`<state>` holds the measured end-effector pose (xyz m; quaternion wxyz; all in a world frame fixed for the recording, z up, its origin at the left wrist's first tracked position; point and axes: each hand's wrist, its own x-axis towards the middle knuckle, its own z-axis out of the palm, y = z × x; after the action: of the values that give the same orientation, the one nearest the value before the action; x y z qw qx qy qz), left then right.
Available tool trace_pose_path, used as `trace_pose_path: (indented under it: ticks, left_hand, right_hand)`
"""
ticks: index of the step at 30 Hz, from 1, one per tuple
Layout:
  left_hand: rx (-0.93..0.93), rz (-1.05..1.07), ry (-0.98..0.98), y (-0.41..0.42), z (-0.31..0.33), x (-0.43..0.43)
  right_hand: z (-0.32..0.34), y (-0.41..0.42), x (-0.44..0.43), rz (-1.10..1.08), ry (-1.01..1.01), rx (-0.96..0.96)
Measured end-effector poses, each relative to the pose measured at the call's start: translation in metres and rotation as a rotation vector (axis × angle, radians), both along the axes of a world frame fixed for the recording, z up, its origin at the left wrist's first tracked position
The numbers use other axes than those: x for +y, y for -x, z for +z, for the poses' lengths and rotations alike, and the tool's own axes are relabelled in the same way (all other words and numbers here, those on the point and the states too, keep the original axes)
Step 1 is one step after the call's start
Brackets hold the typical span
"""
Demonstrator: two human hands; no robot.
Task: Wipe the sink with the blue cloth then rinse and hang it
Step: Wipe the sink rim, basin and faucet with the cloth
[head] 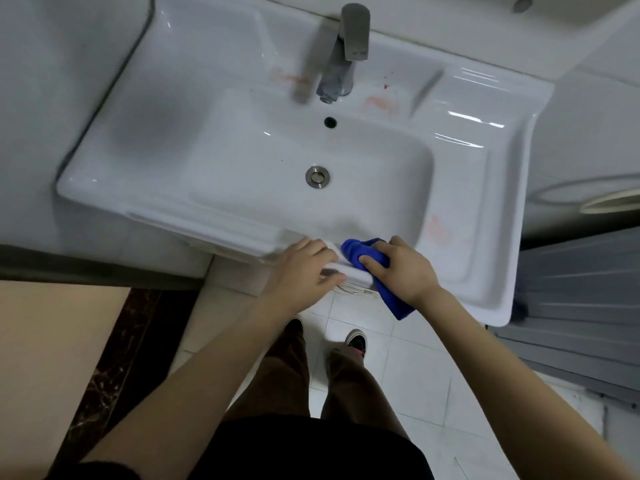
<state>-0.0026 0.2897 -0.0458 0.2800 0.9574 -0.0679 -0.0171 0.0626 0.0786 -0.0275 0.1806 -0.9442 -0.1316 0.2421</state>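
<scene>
The white ceramic sink [194, 109] fills the upper half of the view, with a grey faucet [343, 53] at the back and a metal drain [317, 175] in the basin. My right hand [403, 271] grips the bunched blue cloth [363, 252] against the sink's front rim; a tail of cloth hangs below the hand. My left hand [304, 271] rests flat on the front rim just left of the cloth, fingers spread, holding nothing. Reddish smears show beside the faucet [379, 103] and on the right rim [438, 230].
A grey ribbed panel [571, 306] stands to the right of the sink. A round white fixture [588, 192] sits at the right edge. White floor tiles [398, 358], my legs and shoes lie below. A dark marble strip [114, 358] runs at the lower left.
</scene>
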Motion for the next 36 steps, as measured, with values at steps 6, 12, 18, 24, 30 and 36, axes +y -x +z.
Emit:
trace_pose_path:
  ticks: [6,12,18,24,30,36]
  left_hand:
    - [-0.053,0.150,-0.024,0.004,-0.019,-0.013]
    - [-0.026,0.262,-0.001,0.001,-0.017,-0.028]
    - [-0.064,0.257,-0.027,-0.001,-0.016,-0.029]
    - [0.010,0.241,-0.012,-0.002,-0.018,-0.027]
    - [0.052,0.253,0.024,-0.003,-0.014,-0.024]
    - [0.058,0.271,0.041,0.000,-0.010,-0.028]
  right_hand:
    - [0.019,0.009,-0.140,-0.053,0.246,-0.031]
    - [0.007,0.011,-0.099,-0.009,0.119,-0.119]
    - [0.000,0.000,-0.059,0.140,-0.023,-0.107]
    - [0.015,0.006,-0.166,0.208,0.174,-0.181]
    - [0.003,-0.035,-0.191,0.314,0.236,-0.414]
    - [0.004,-0.015,-0.182,0.076,0.163,-0.452]
